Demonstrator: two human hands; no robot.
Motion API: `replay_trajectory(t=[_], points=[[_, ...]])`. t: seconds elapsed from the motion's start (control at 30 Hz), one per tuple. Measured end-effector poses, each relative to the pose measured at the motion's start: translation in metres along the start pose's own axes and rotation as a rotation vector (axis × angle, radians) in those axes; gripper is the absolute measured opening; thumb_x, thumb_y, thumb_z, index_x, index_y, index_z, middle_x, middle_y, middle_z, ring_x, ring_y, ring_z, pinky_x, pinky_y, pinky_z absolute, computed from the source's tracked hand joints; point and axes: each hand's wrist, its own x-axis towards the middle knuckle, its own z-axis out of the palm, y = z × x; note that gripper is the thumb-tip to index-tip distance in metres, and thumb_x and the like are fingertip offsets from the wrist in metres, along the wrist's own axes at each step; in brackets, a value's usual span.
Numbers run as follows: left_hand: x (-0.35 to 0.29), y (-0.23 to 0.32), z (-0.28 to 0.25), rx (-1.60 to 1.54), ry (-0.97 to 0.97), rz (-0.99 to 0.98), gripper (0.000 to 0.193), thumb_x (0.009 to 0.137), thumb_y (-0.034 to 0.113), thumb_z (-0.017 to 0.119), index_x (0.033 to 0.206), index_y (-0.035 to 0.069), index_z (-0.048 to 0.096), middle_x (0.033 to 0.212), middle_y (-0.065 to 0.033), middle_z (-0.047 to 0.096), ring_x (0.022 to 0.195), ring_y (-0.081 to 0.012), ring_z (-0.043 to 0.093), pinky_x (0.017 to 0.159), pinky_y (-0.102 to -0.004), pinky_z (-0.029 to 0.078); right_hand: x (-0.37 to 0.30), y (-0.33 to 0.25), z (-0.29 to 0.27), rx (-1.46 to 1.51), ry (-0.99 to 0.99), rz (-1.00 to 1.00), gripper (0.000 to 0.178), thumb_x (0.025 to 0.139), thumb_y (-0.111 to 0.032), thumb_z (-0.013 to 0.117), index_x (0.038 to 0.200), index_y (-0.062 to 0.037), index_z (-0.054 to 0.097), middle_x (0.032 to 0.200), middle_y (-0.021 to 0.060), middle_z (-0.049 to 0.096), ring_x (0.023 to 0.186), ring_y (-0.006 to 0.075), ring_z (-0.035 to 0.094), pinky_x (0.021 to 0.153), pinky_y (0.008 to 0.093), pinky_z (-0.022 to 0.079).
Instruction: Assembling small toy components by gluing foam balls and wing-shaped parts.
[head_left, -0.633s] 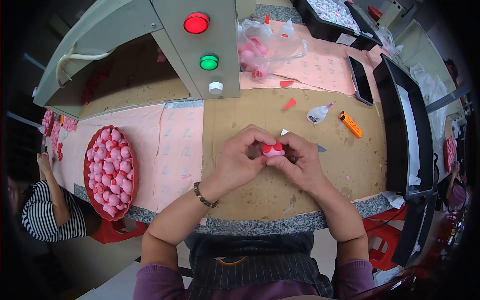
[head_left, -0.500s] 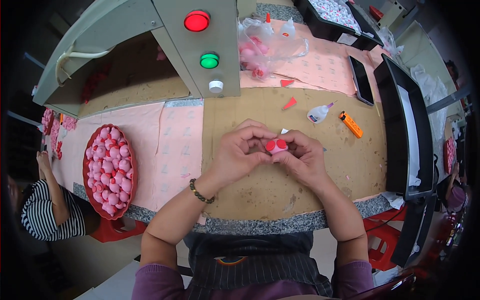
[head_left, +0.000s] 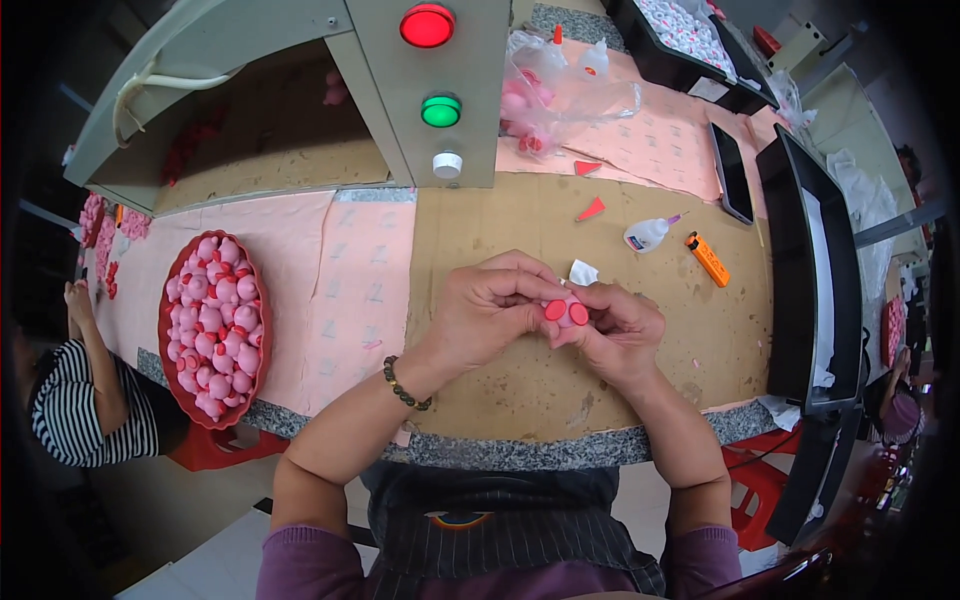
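Observation:
Both hands meet above the brown board, closed on one small pink toy figure (head_left: 564, 321) with two red ovals facing me. My left hand (head_left: 487, 308) pinches its left side between thumb and fingers. From the right, my right hand (head_left: 626, 330) grips it the same way. Fingers cover much of the figure. Just behind the fingertips shows a small white piece (head_left: 583, 272); I cannot tell whether it is held or lies on the board. A small glue bottle (head_left: 647, 234) with a purple tip lies beyond my right hand, beside an orange utility knife (head_left: 708, 260).
A red scalloped tray (head_left: 262, 352) full of pink figures stands left. Behind are a grey machine housing (head_left: 465, 90), a plastic bag (head_left: 530, 110) and red scraps (head_left: 590, 208). A phone (head_left: 733, 172) and black bin (head_left: 785, 260) are right. Another person's striped sleeve (head_left: 75, 400) shows far left.
The hands and the toy figure have shifted slightly nearer to me, and the figure has tilted. More of the white piece shows. The whole view has shifted a little.

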Motion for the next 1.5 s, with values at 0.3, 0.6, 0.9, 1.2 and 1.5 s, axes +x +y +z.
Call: replay_trajectory(t=[0.3, 0.6, 0.9, 1.2, 1.5], points=[[-0.001, -0.004, 0.0, 0.015, 0.008, 0.05, 0.022, 0.073, -0.013, 0.061, 0.092, -0.001, 0.064, 0.099, -0.0077, 0.056, 0.082, -0.011, 0.06, 0.074, -0.0227, 0.053, 0.0, 0.011, -0.004, 0.003, -0.026, 0.036, 0.028, 0.072, 0.0, 0.073, 0.094, 0.0068, 0.057, 0.087, 0.0125, 0.063, 0.07, 0.0121, 0.062, 0.059, 0.0231, 0.052], [0.0, -0.006, 0.005, 0.073, 0.008, 0.075, 0.031, 0.07, -0.017, 0.061, 0.098, -0.002, 0.06, 0.104, -0.0091, 0.054, 0.097, -0.0161, 0.057, 0.085, -0.0277, 0.051, 0.005, 0.016, -0.003, 0.024, 0.002, -0.031, 0.031, 0.074, 0.004, 0.069, 0.101, 0.0042, 0.053, 0.098, 0.0133, 0.056, 0.076, 0.011, 0.058, 0.056, 0.0213, 0.048], [-0.001, -0.009, 0.007, 0.097, 0.069, 0.115, 0.021, 0.071, -0.009, 0.067, 0.088, -0.002, 0.058, 0.097, -0.0064, 0.056, 0.079, -0.013, 0.063, 0.072, -0.0242, 0.055, 0.009, 0.005, -0.001, -0.396, -0.096, -0.196, 0.038, 0.074, 0.004, 0.068, 0.109, 0.0033, 0.052, 0.101, 0.0105, 0.049, 0.082, 0.0118, 0.053, 0.06, 0.021, 0.045], [0.002, -0.011, 0.0, -0.018, -0.032, 0.044, 0.031, 0.072, -0.017, 0.062, 0.101, -0.006, 0.06, 0.104, -0.0099, 0.053, 0.092, -0.0184, 0.06, 0.076, -0.0263, 0.056, 0.004, 0.01, -0.012, -0.266, -0.18, 0.028, 0.035, 0.077, 0.002, 0.068, 0.107, 0.006, 0.05, 0.096, 0.0097, 0.057, 0.084, 0.0139, 0.059, 0.069, 0.0246, 0.05], [0.002, -0.005, -0.004, -0.041, -0.058, 0.034, 0.027, 0.071, -0.015, 0.064, 0.097, -0.007, 0.062, 0.101, -0.01, 0.054, 0.089, -0.018, 0.06, 0.074, -0.0257, 0.056, 0.006, 0.004, -0.008, 0.229, -0.13, 0.148, 0.028, 0.078, 0.0, 0.067, 0.103, 0.0075, 0.055, 0.091, 0.0106, 0.058, 0.073, 0.0123, 0.06, 0.057, 0.0216, 0.05]])
